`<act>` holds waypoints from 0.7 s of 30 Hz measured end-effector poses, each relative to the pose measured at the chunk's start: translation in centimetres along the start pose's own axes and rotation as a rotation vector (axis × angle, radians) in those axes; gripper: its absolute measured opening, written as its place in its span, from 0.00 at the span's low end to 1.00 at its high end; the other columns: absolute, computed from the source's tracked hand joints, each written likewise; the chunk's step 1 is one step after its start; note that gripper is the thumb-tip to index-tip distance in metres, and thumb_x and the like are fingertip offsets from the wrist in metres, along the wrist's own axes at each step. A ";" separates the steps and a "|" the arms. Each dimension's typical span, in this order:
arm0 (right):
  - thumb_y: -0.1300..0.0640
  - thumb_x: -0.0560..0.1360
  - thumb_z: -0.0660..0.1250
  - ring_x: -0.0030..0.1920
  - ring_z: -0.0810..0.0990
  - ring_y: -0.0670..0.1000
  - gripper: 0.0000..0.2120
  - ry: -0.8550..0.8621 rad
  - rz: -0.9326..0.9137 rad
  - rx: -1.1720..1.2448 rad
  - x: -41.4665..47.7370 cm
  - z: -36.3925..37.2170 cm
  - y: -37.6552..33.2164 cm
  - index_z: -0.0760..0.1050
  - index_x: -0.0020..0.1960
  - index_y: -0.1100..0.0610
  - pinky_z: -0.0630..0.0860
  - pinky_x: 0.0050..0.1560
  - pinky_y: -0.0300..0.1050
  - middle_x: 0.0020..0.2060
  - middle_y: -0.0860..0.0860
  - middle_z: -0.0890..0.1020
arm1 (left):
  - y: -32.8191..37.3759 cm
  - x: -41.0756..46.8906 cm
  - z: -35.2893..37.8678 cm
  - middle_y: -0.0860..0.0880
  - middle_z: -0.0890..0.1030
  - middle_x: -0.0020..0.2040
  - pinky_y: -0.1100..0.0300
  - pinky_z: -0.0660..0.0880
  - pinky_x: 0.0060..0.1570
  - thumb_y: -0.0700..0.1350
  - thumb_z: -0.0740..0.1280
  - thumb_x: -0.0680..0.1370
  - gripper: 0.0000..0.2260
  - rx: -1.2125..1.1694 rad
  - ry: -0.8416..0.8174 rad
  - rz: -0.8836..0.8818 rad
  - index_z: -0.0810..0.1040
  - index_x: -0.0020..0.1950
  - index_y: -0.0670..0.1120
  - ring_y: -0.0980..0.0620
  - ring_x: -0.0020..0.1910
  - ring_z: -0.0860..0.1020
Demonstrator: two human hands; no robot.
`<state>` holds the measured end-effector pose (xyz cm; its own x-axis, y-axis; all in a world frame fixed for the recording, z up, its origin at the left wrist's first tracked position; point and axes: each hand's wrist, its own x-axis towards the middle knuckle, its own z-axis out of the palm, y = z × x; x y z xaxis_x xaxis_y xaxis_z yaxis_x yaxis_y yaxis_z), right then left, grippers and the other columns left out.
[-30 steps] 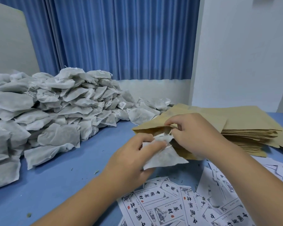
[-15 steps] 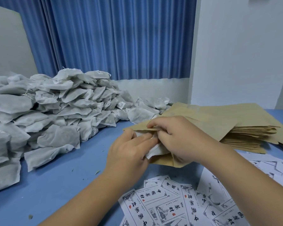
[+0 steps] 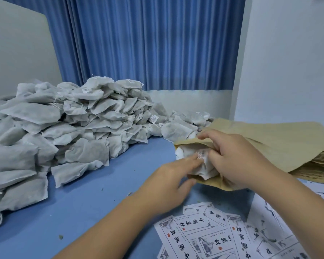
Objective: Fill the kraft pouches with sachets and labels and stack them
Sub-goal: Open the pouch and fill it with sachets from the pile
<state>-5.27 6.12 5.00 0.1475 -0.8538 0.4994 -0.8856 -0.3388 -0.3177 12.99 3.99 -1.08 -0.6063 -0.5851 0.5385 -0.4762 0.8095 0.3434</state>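
Sachet (image 3: 207, 170) sits deeper in the pouch (image 3: 188, 142) than a second ago, when about half of it hung outside the mouth.
Left hand (image 3: 168, 184): fingers nearly straight, tips pressing on the sachet at the opening, holding nothing. Right hand (image 3: 230, 157): fingers curled over the pouch's upper lip and thumb pinching it, keeping the mouth apart. A small printed tag shows on the sachet between the two hands. The pouch lies at the near left corner of the stack of flat pouches (image 3: 281, 144), partly resting on it. Printed labels (image 3: 204, 230) are scattered on the blue table (image 3: 101, 193) just below the hands. The heap of sachets (image 3: 64, 128) is to the left, apart from the hands, in front of the blue curtain (image 3: 148, 43).
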 end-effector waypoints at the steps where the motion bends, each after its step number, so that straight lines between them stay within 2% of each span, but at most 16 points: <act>1: 0.59 0.74 0.61 0.33 0.70 0.41 0.19 -0.011 0.010 -0.012 0.0 0.2 0.1 0.72 0.62 0.44 0.70 0.37 0.45 0.28 0.43 0.71 | -0.3 -0.1 -0.5 0.55 0.76 0.67 0.69 0.66 0.65 0.42 0.66 0.78 0.19 -0.008 0.022 -0.008 0.73 0.70 0.50 0.61 0.64 0.73; 4: 0.59 0.74 0.59 0.37 0.72 0.47 0.19 -0.027 0.021 -0.045 0.0 0.5 0.1 0.72 0.62 0.43 0.69 0.37 0.45 0.30 0.41 0.69 | -1.8 -0.4 -2.4 0.57 0.83 0.53 0.65 0.74 0.53 0.46 0.66 0.79 0.10 0.013 0.091 -0.147 0.82 0.58 0.51 0.62 0.47 0.78; 6: 0.59 0.74 0.59 0.38 0.73 0.48 0.20 -0.032 0.027 -0.053 -0.1 0.6 0.2 0.72 0.62 0.43 0.69 0.37 0.45 0.30 0.41 0.70 | -3.4 -0.7 -4.0 0.56 0.82 0.49 0.58 0.75 0.52 0.47 0.65 0.78 0.07 0.174 0.109 -0.350 0.83 0.51 0.52 0.56 0.48 0.79; 9: 0.59 0.73 0.58 0.38 0.74 0.48 0.20 -0.040 0.038 -0.057 0.0 0.5 0.3 0.72 0.61 0.41 0.70 0.36 0.45 0.31 0.42 0.70 | -6.6 -1.8 -6.9 0.48 0.78 0.55 0.54 0.75 0.53 0.47 0.61 0.77 0.10 0.528 0.024 -0.808 0.80 0.54 0.50 0.46 0.54 0.77; 11: 0.59 0.73 0.58 0.37 0.75 0.48 0.20 -0.040 0.046 -0.057 0.0 0.4 0.3 0.73 0.61 0.41 0.69 0.35 0.45 0.31 0.42 0.72 | -8.5 -2.9 -8.4 0.45 0.74 0.61 0.52 0.73 0.56 0.47 0.61 0.77 0.14 0.603 -0.041 -1.072 0.76 0.60 0.49 0.43 0.58 0.75; 13: 0.59 0.73 0.59 0.36 0.74 0.46 0.19 -0.036 0.050 -0.058 0.0 0.3 0.4 0.73 0.60 0.42 0.69 0.34 0.44 0.30 0.42 0.72 | -9.9 -4.0 -9.3 0.44 0.71 0.65 0.48 0.70 0.61 0.47 0.60 0.77 0.17 0.585 -0.052 -1.234 0.72 0.65 0.48 0.42 0.63 0.72; 16: 0.59 0.73 0.59 0.35 0.72 0.43 0.18 -0.031 0.047 -0.066 0.0 0.2 0.5 0.74 0.59 0.42 0.66 0.32 0.41 0.30 0.41 0.72 | -11.1 -4.9 -9.6 0.45 0.67 0.66 0.45 0.67 0.60 0.46 0.61 0.75 0.18 0.593 -0.041 -1.320 0.69 0.66 0.49 0.40 0.63 0.70; 21: 0.59 0.73 0.60 0.32 0.71 0.43 0.17 -0.037 0.060 -0.041 0.0 -0.1 0.6 0.76 0.57 0.43 0.65 0.31 0.42 0.27 0.42 0.71 | -11.5 -4.9 -9.5 0.41 0.68 0.63 0.46 0.69 0.56 0.43 0.62 0.76 0.19 0.633 -0.036 -1.297 0.66 0.66 0.49 0.39 0.62 0.69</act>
<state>-5.84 5.94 4.89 0.1094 -0.8861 0.4504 -0.9106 -0.2710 -0.3120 27.56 -2.01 -0.35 0.4532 -0.8863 0.0952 -0.8848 -0.4343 0.1687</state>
